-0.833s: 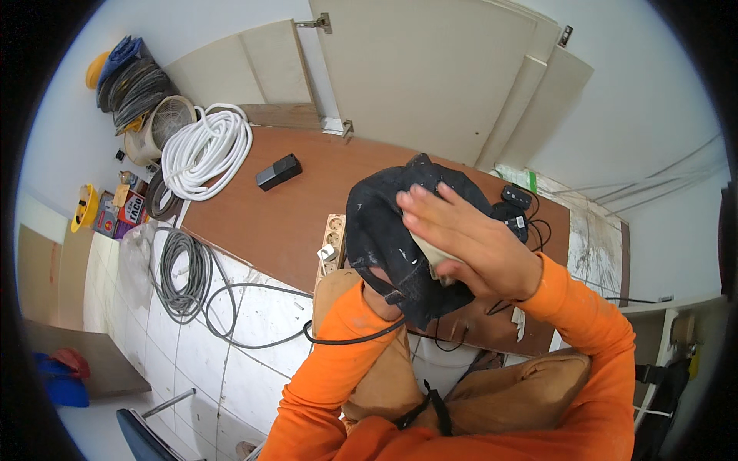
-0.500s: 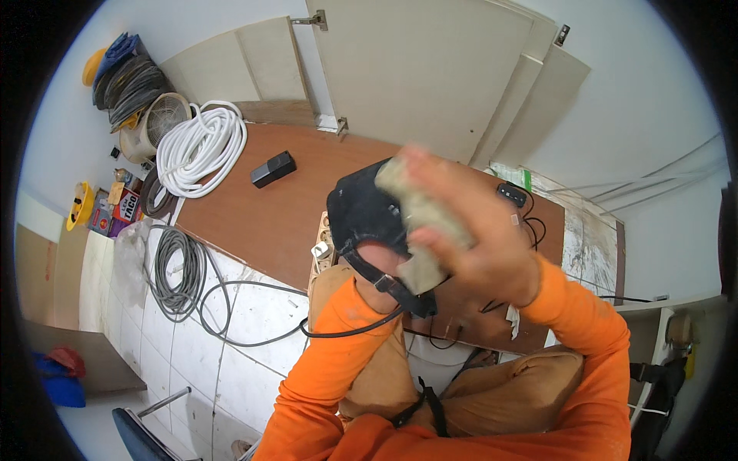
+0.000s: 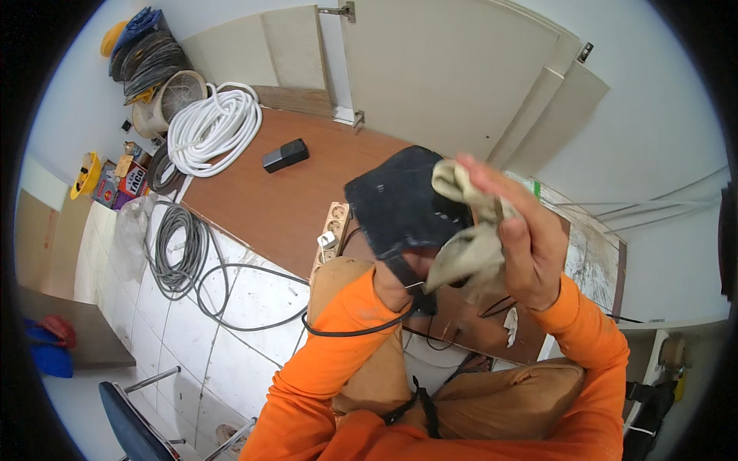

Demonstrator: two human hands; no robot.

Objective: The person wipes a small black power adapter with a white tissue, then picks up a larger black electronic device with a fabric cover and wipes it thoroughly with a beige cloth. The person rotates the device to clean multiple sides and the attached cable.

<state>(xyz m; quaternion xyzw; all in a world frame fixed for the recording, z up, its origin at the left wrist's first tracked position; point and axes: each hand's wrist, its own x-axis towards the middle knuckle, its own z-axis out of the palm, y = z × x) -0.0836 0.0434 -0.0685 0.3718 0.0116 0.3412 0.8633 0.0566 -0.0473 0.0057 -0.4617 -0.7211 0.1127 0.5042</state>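
Observation:
A black, boxy thing with a strap is held up in front of me, its exact kind unclear. My left hand supports it behind the strap; most of its fingers are hidden. A dark cord crosses my left sleeve toward its lower end. In my right hand is a crumpled beige rag, pinched between thumb and fingers. The rag hangs against the right side of the black thing, and its lower part is blurred by motion.
A brown board bears a small black device and a coil of white hose. A power strip stands beside my knee. Grey cable lies coiled on white tiles. A chair is at the lower left.
My right hand has shifted right with the rag, uncovering more of the black thing. The black thing has turned and moved slightly right. The whole view has shifted a little.

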